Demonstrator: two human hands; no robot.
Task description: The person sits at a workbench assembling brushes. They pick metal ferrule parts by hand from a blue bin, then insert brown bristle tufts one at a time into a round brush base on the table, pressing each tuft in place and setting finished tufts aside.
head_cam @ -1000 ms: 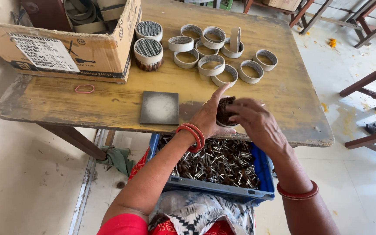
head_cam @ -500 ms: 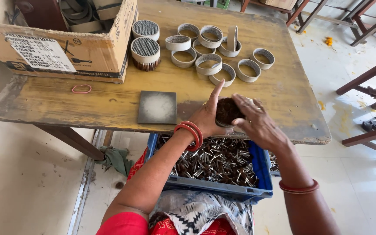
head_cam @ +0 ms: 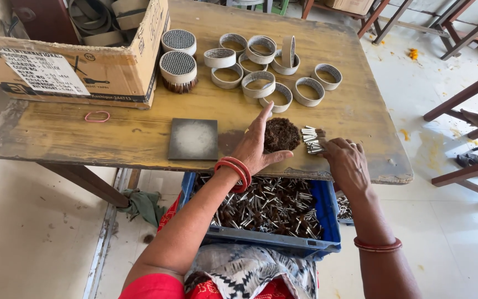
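My left hand (head_cam: 254,144) lies flat and open on the yellow wooden table (head_cam: 139,138), its palm edge against a round dark-brown bundle of small sticks (head_cam: 281,134). A few silver-tipped sticks (head_cam: 311,139) lie loose just right of that bundle. Curled over the table edge beside them is my right hand (head_cam: 345,160), fingertips touching the loose sticks. Under the table edge, a blue crate (head_cam: 327,221) full of the same silver and brown sticks rests on my lap.
A dark square tile (head_cam: 193,139) lies left of my left hand. Several empty cardboard rings (head_cam: 258,84) and two filled rings (head_cam: 178,67) stand further back. A cardboard box (head_cam: 73,66) sits far left, a pink rubber band (head_cam: 97,116) before it. Wooden chair legs (head_cam: 460,99) stand at right.
The bundle was cupped between both hands; now it rests on the table. My left hand has flattened beside it and my right hand has drawn back to the right, exposing loose sticks.
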